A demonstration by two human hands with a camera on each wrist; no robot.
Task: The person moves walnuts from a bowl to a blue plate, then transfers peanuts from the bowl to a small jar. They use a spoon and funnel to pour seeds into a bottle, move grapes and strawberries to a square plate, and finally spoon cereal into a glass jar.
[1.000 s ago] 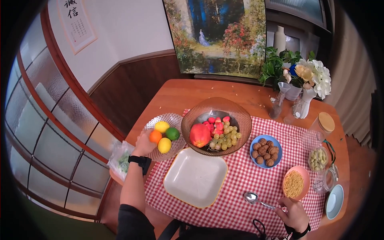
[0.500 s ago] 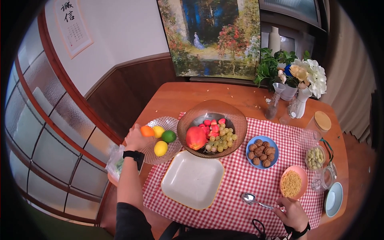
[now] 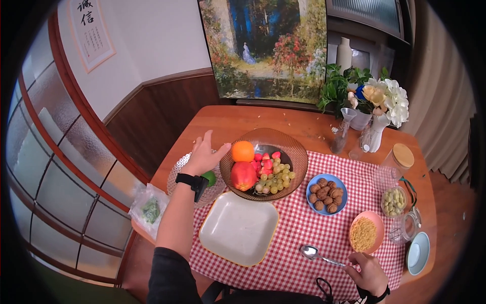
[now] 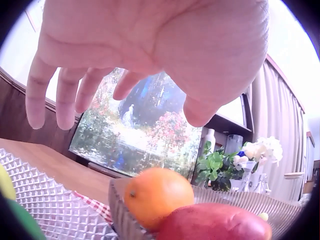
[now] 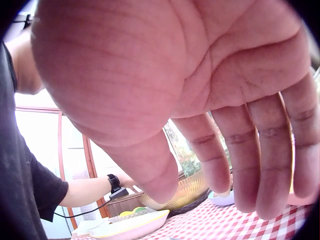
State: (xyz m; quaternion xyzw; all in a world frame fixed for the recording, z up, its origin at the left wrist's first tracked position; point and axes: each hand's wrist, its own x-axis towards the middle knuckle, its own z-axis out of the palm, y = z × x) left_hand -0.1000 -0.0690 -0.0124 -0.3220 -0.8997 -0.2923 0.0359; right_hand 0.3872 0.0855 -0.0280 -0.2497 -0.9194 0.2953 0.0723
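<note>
My left hand (image 3: 203, 158) is raised with fingers spread above the clear textured plate (image 3: 176, 176), beside the amber bowl (image 3: 301, 166), holding nothing. An orange (image 3: 243, 151) lies in that bowl against a large red fruit (image 3: 243, 176), with small red fruits and green grapes (image 3: 276, 181). In the left wrist view the orange (image 4: 157, 196) sits below my open palm (image 4: 150, 40). A lime (image 3: 208, 178) shows on the plate; the hand hides the lemons in the head view. Beside the handle of the spoon (image 3: 310, 252), my right hand (image 3: 371, 275) hangs with loosely bent fingers.
A white rectangular dish (image 3: 239, 228) lies on the checked cloth. Rightward are walnuts on a blue plate (image 3: 327, 210), a pink bowl (image 3: 377, 223), glass jars and a pale blue bowl (image 3: 418, 253). A plastic bag (image 3: 148, 209) is at the left edge; vases stand behind.
The orange has moved from the textured plate into the amber bowl, and my left hand has let go and opened. My right hand stays by the spoon handle.
</note>
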